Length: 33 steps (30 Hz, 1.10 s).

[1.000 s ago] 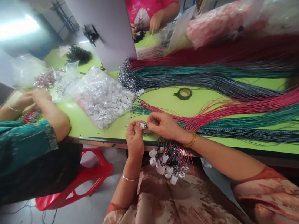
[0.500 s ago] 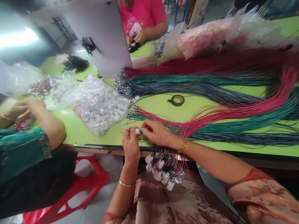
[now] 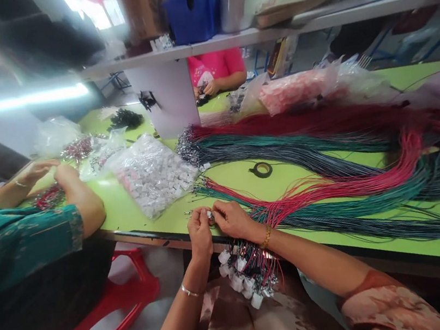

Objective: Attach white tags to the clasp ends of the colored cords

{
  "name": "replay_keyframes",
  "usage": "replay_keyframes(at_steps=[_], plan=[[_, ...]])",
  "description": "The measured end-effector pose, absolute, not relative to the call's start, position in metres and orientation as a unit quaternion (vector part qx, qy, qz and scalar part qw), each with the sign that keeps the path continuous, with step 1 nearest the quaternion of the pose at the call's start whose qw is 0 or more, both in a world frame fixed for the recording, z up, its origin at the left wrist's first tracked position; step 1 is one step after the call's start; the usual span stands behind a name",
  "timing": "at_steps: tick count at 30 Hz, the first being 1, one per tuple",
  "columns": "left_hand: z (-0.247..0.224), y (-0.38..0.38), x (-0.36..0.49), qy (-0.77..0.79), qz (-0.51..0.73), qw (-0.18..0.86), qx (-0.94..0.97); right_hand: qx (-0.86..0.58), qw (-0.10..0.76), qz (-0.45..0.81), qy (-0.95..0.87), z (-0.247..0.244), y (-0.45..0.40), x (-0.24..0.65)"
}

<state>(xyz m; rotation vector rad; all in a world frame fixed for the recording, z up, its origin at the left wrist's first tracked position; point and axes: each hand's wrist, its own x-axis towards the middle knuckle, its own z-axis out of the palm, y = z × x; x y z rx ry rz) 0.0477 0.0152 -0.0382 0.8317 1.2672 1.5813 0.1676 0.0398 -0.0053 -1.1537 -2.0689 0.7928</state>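
Note:
Between my two hands, near the table's front edge, is a small white connector (image 3: 210, 215). My left hand (image 3: 200, 231) pinches it from the left. The fingers of my right hand (image 3: 230, 219) are closed at its other side, apparently on a thin wire end that is mostly hidden. Below my right wrist, a bunch of wires with white connectors (image 3: 243, 280) hangs over the table edge onto my lap. Bundles of red wires (image 3: 331, 187), green wires (image 3: 342, 207) and dark wires (image 3: 362, 229) stretch to the right, their tips just beyond my hands.
A clear bag of white connectors (image 3: 156, 177) lies left of my hands, and a roll of black tape (image 3: 262, 169) behind them. More wires (image 3: 280, 123) lie farther back. A co-worker's arm (image 3: 84, 199) rests at left, over a red stool (image 3: 123, 295). Above is a shelf (image 3: 266, 33).
The view has tilted up, so the table sits lower and the shelf with a blue bin shows. My hands have drawn slightly closer around the connector. The co-worker's hand at left has lifted a little.

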Motion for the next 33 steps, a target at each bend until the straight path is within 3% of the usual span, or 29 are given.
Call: replay_keyframes(at_steps=[5,19,33], plan=[[-0.041,0.016,0.047,0.499,0.645,0.462,0.350,-0.420,0.326,0.317,-0.785,-0.007,0.044,0.169],[-0.027,0.019,0.033,0.366,0.656,0.623,0.218,-0.400,0.377,0.402,-0.733,0.007,0.048,0.183],[-0.025,0.018,0.034,0.358,0.639,0.644,0.220,-0.429,0.351,0.280,-0.784,0.010,0.043,0.182]])
